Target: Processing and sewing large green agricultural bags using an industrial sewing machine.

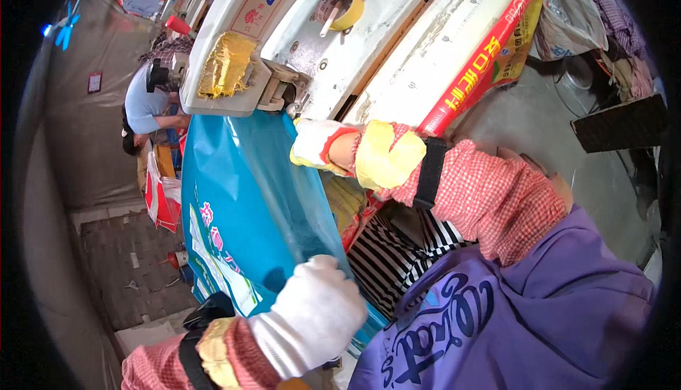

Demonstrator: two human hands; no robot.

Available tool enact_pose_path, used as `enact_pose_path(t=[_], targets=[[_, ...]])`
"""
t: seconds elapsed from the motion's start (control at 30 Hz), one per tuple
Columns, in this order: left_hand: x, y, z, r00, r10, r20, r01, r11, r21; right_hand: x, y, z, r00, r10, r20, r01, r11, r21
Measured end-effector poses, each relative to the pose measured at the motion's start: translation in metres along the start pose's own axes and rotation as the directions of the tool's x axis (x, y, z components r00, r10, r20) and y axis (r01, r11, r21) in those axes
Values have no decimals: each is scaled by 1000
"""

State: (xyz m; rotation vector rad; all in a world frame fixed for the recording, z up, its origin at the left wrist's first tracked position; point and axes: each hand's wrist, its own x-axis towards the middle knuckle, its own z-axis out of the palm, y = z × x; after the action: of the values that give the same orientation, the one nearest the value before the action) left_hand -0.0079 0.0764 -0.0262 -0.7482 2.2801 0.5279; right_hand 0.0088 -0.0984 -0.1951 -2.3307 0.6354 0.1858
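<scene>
A shiny teal woven plastic sack (241,198) with pink and white printing hangs beneath the head of a white sewing machine (237,56). Its upper edge lies by the metal presser foot (287,95). My left hand (312,312), in a white knit glove, is closed in a fist on the sack's near part. Close beside the presser foot is my right hand (323,143), in a white glove with red and yellow trim. Its fingers are bunched together at the sack's edge, and their tips are partly hidden.
A yellow tape roll (347,14) sits on the machine bed. A red and yellow printed sheet (482,56) covers the table's near edge. Behind the machine, another person (149,102) bends over work. A dark board (621,124) stands at the right.
</scene>
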Motion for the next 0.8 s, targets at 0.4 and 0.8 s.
enact_pose_path(t=[0.4, 0.8], targets=[[36, -9, 22, 983, 180, -45, -181, 983, -28, -80, -32, 50, 880, 184, -439, 5, 918, 396], [37, -38, -25, 862, -139, 487, 108, 990, 90, -35, -33, 78, 748, 378, -545, -423, 905, 47]])
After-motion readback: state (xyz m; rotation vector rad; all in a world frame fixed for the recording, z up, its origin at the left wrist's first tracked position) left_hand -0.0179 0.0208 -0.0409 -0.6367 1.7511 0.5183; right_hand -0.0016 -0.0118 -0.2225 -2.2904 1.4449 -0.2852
